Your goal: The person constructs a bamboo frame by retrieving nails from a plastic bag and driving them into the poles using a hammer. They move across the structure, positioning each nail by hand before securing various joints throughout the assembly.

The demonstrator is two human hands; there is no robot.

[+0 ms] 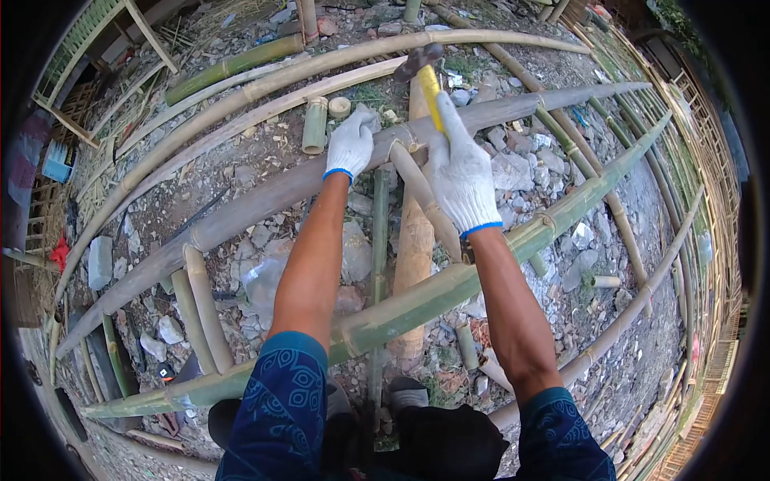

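My right hand (463,172), in a white glove with a blue cuff, is wrapped round the yellow handle of a hammer (431,88). The hammer's dark head points up and left, above the grey bamboo pole (297,183). My left hand (351,144), gloved the same way, is closed at the far side of that pole, left of a joint where a short bamboo rung (425,195) meets it. Whatever its fingers hold is too small to make out. Nearer to me, a green bamboo pole (409,303) runs below both forearms.
A short green bamboo piece (315,126) stands beyond my left hand. Long curved poles (321,62) cross the far side. Broken stones (513,171) cover the ground between the poles. A blue container (58,163) is at the far left, and bamboo stacks line the right edge.
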